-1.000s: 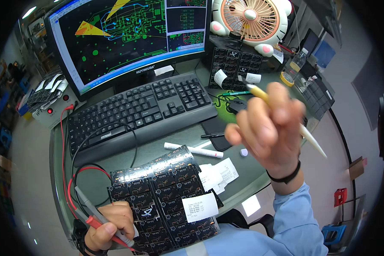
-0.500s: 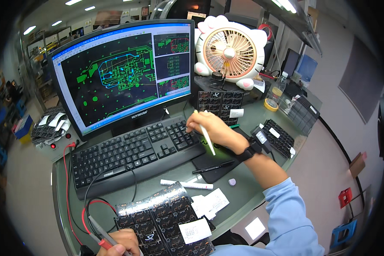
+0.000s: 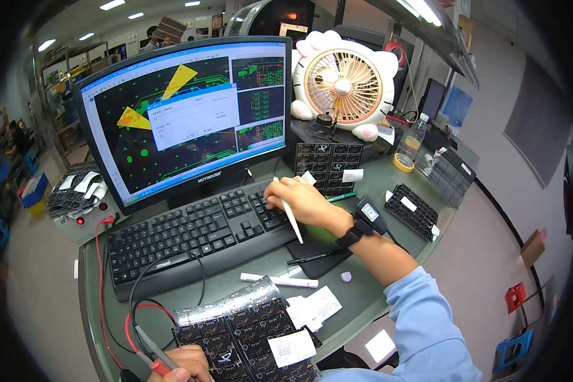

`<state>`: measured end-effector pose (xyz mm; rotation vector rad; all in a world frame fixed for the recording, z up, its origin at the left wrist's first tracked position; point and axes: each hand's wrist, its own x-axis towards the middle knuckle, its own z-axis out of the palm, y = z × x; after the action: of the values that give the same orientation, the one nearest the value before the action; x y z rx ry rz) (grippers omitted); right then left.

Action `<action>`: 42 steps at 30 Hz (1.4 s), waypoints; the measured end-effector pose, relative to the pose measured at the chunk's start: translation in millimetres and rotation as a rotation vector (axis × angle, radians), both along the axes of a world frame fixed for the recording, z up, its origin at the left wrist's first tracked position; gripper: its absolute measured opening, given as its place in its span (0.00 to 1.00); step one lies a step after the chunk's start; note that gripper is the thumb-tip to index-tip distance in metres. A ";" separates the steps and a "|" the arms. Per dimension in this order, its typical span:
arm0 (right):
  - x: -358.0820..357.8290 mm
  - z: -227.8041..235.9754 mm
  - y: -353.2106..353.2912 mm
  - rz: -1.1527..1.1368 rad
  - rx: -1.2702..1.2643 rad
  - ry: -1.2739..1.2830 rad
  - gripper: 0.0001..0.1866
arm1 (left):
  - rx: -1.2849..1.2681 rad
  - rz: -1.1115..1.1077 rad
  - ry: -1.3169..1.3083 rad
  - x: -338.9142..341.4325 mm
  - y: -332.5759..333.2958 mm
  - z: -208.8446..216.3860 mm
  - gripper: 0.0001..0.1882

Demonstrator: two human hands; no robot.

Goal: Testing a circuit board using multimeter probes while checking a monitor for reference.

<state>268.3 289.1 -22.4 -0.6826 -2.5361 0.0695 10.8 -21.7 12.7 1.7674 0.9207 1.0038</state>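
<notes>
My right hand (image 3: 307,202) rests over the number pad of the black keyboard (image 3: 200,230), fingertips down on the keys. A slim white pen-like stick (image 3: 294,224) is gripped in it, slanting toward the table. At the lower left, my left hand (image 3: 188,364) is closed around the test probes (image 3: 151,349), one grey and one red, their leads looping up and left. Beside that hand lies a black circuit board panel (image 3: 248,331) with a white paper label (image 3: 291,347). The monitor (image 3: 184,114) shows a board layout with a dialog box over it.
A cat-shaped fan (image 3: 342,86) stands behind the keyboard, right of the monitor. More board panels (image 3: 328,169) lean below it. A white marker (image 3: 279,281), a black pen (image 3: 318,256) and paper slips (image 3: 315,305) lie in front. A bottle (image 3: 414,137) stands at the right.
A dialog box and yellow shapes have appeared on the monitor. My right hand has shifted slightly left and down over the number pad. The left hand stays by the panel.
</notes>
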 end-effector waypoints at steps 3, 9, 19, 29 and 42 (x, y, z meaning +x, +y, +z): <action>-6.4 2.7 5.1 0.042 -0.027 0.062 0.05 | -0.076 0.010 -0.054 -0.2 -6.2 1.2 0.29; -2.8 -3.8 16.0 -0.290 0.068 0.054 0.08 | -0.127 0.015 -0.122 -1.5 -6.7 -0.6 0.28; -15.2 -1.9 -1.4 -0.090 0.099 0.047 0.01 | -0.248 0.051 -0.138 -1.9 -14.3 2.5 0.25; -14.8 9.6 -17.3 -0.256 0.214 0.219 0.09 | -0.348 0.087 -0.175 -5.8 -22.3 -13.5 0.25; 21.0 2.7 -34.3 -0.351 0.011 0.249 0.08 | -0.332 0.077 -0.164 -4.8 -18.9 -7.1 0.25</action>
<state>289.3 254.7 -19.7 -1.0351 -2.1477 0.0177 6.0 -40.6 5.7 1.3630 0.9933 0.9659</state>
